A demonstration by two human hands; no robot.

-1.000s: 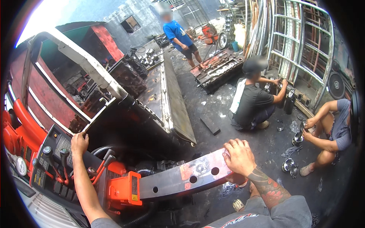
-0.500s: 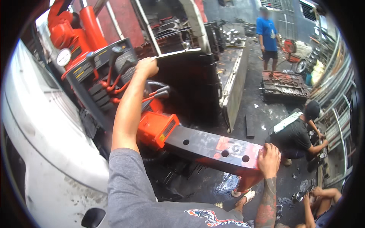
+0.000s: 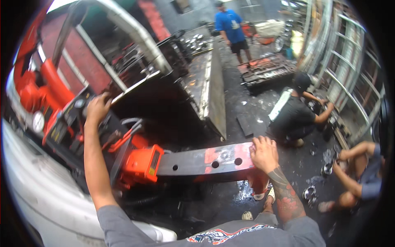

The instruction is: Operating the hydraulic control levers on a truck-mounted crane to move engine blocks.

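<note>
My left hand (image 3: pixel 98 108) is closed on the edge of a black panel with a white rim (image 3: pixel 135 84), just above a dark control console (image 3: pixel 70 119) with levers and a gauge; the fingertips are blurred. My right hand (image 3: pixel 263 151) grips the far end of a steel beam (image 3: pixel 191 161), which has round holes and patches of red paint. The beam runs across in front of me into an orange housing (image 3: pixel 140 164) beside the console.
A white vehicle body (image 3: pixel 33 173) lies at my left. A person in blue (image 3: pixel 232 29) stands behind a dirty engine part (image 3: pixel 265 72). Two people (image 3: pixel 294 115) (image 3: pixel 362 173) work low at my right among metal parts. Metal frames (image 3: pixel 345 66) lean along the right wall.
My view swung left toward the white vehicle, then partly back right, with motion blur now. Both my hands stay on the panel edge and beam end. The people remain where they were.
</note>
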